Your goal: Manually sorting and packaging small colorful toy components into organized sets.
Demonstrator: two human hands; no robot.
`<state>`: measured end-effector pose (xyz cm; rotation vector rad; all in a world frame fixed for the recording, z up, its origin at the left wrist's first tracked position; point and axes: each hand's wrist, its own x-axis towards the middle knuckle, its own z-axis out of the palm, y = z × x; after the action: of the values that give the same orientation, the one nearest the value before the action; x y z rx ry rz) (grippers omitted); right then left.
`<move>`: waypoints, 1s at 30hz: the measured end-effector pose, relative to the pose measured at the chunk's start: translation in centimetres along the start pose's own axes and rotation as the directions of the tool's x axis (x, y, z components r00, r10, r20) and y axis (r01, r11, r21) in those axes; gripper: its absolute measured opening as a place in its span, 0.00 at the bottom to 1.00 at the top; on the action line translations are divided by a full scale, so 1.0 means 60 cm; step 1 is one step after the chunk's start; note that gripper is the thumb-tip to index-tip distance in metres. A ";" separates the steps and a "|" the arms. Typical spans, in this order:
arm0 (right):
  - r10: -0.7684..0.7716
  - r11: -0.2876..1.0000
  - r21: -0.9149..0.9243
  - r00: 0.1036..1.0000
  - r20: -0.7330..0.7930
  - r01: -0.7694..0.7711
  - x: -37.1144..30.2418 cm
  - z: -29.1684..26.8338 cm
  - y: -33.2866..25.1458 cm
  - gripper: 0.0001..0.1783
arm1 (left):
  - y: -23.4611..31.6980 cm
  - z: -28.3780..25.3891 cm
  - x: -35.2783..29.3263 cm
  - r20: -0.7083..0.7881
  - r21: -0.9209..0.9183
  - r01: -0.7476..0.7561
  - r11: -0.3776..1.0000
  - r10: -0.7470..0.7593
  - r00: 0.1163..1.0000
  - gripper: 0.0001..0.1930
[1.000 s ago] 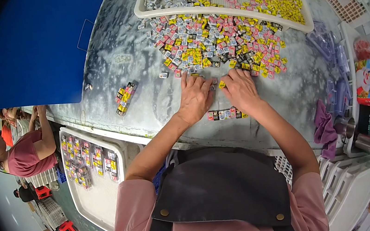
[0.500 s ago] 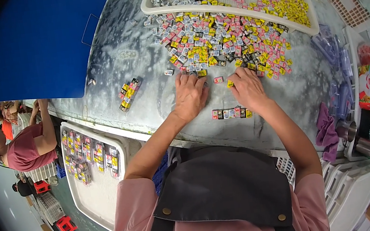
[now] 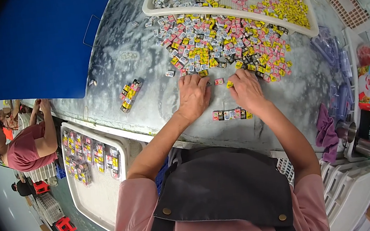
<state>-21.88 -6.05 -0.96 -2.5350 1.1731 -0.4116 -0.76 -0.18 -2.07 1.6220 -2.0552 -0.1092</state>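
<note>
Small box-shaped pieces [image 3: 206, 47] in pink, yellow, black and white are lying heaped on the mottled grey tabletop [image 3: 282, 107], just beyond my fingers [image 3: 195, 80]. 1 pink piece [image 3: 219, 81] is resting between my left hand [image 3: 193, 96] and right hand [image 3: 247, 89]; 1 straight row [image 3: 229, 115] is lying nearer my body. Both hands are pointing forward, palms down, fingers partly curling. 1 yellow piece [image 3: 230, 84] is sitting at my right fingertips; I cannot tell whether either hand is gripping anything.
</note>
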 end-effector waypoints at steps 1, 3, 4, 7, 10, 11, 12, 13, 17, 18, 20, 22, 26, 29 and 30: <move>0.006 1.000 0.012 1.000 -0.002 -0.006 0.004 0.002 -0.004 0.11 | 0.003 0.003 0.004 -0.009 0.004 0.004 1.000 -0.004 1.000 0.17; 0.015 1.000 0.020 1.000 0.016 -0.015 0.013 -0.001 -0.013 0.11 | 0.006 0.004 0.008 -0.018 0.007 0.008 1.000 -0.008 1.000 0.17; 0.023 0.999 0.028 0.999 0.035 -0.024 0.015 -0.003 -0.015 0.11 | 0.008 0.003 0.009 0.028 0.012 -0.016 1.000 0.015 1.000 0.17; 0.046 0.998 0.034 0.998 0.031 -0.047 0.013 -0.001 -0.007 0.12 | 0.017 -0.004 0.005 0.093 0.001 -0.059 0.998 0.059 0.994 0.18; 0.073 0.997 0.007 0.997 0.016 -0.073 0.003 -0.005 -0.003 0.12 | 0.025 -0.008 -0.007 0.110 -0.031 -0.076 0.997 0.079 0.991 0.18; 0.072 0.997 0.008 0.997 0.018 -0.072 -0.001 -0.005 -0.005 0.12 | 0.026 -0.008 -0.009 0.107 -0.049 -0.077 0.996 0.082 0.991 0.18; 0.067 0.998 0.013 0.997 0.044 -0.068 -0.006 -0.006 -0.007 0.13 | 0.026 -0.007 -0.009 0.107 -0.050 -0.075 0.996 0.080 0.991 0.18; 0.063 0.998 0.019 0.996 0.070 -0.064 -0.010 -0.007 -0.008 0.14 | 0.027 -0.006 -0.009 0.095 -0.061 -0.071 0.996 0.076 0.993 0.18; 0.076 0.991 0.108 0.994 0.078 -0.084 -0.013 -0.005 -0.020 0.15 | 0.025 0.004 -0.006 0.083 -0.081 -0.069 0.994 0.075 0.994 0.18; 0.100 0.983 0.141 0.988 0.115 -0.116 -0.010 -0.006 -0.022 0.18 | 0.027 0.006 -0.004 0.083 -0.082 -0.071 0.994 0.077 0.994 0.18; 0.123 0.974 0.173 0.981 0.151 -0.149 -0.003 -0.006 -0.021 0.20 | 0.033 0.008 0.000 0.130 -0.069 -0.031 0.997 0.040 0.991 0.20; 0.066 0.975 0.199 0.984 0.166 -0.099 0.004 -0.003 -0.015 0.16 | 0.040 0.005 0.003 0.175 -0.081 0.002 0.997 0.013 0.984 0.20; 0.046 0.969 0.229 0.980 0.195 -0.091 0.011 -0.008 -0.013 0.14 | 0.039 0.003 0.000 0.229 -0.105 0.014 0.994 0.011 0.973 0.21; -0.017 0.973 0.230 0.985 0.170 -0.023 0.012 -0.007 -0.005 0.12 | 0.033 0.008 0.000 0.228 -0.139 0.025 0.990 0.008 0.974 0.19; -0.041 0.973 0.229 0.983 0.179 -0.002 0.014 -0.008 -0.002 0.12 | 0.030 0.010 0.001 0.227 -0.139 0.024 0.990 0.008 0.974 0.19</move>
<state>-21.44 -6.70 -0.35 -2.3308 0.9741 -0.2929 -2.61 0.12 -1.91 1.5930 -2.1541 -0.4518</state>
